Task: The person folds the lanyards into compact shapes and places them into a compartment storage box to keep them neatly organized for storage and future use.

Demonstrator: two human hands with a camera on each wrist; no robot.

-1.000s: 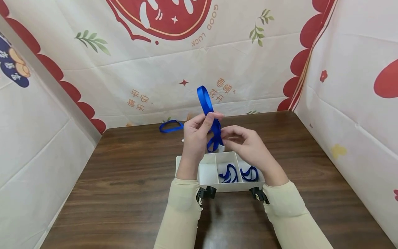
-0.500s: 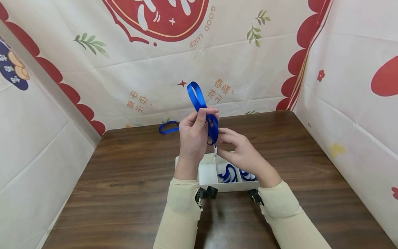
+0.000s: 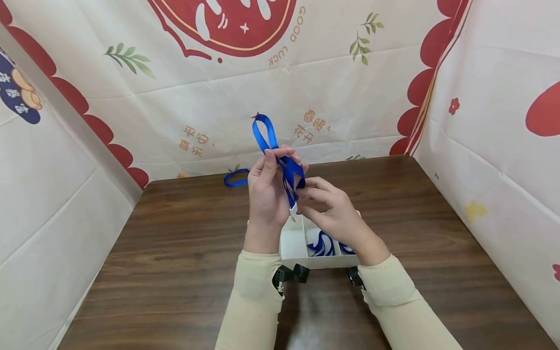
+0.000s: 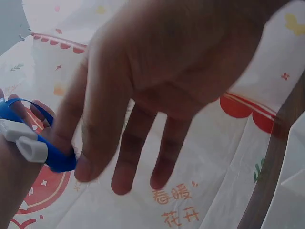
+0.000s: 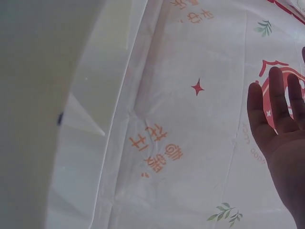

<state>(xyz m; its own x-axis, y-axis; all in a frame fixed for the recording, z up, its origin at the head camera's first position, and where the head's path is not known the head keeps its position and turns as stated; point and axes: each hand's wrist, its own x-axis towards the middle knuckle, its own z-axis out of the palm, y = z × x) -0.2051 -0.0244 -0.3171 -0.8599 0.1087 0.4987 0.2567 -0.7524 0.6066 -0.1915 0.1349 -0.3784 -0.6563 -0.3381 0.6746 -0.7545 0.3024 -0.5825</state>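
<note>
My left hand (image 3: 271, 194) is raised over the white box and pinches a blue lanyard (image 3: 292, 174) between thumb and forefinger. Above these fingers the ribbon stands up in a loop; below, its folds hang down to a white buckle (image 3: 293, 210) with a small metal end. My right hand (image 3: 332, 209) is beside the hanging part, its fingers loosely bent and their tips right at the ribbon. In the left wrist view, thumb and finger grip the blue ribbon (image 4: 59, 161) by a white plastic buckle (image 4: 32, 149). Spread fingers (image 5: 279, 109) show at the right wrist view's right edge.
Below the hands stands a divided white box (image 3: 323, 263) on the brown table (image 3: 175, 267). Folded blue lanyards (image 3: 323, 244) lie in its middle and right compartments. Another blue lanyard (image 3: 236, 182) lies at the table's back, partly behind the left hand. Printed cloth surrounds the table.
Both hands have shifted left with the lanyard, whose upper loop has swung left. The buckle now hangs in plain sight between the hands, and the right hand covers more of the box's right compartment.
</note>
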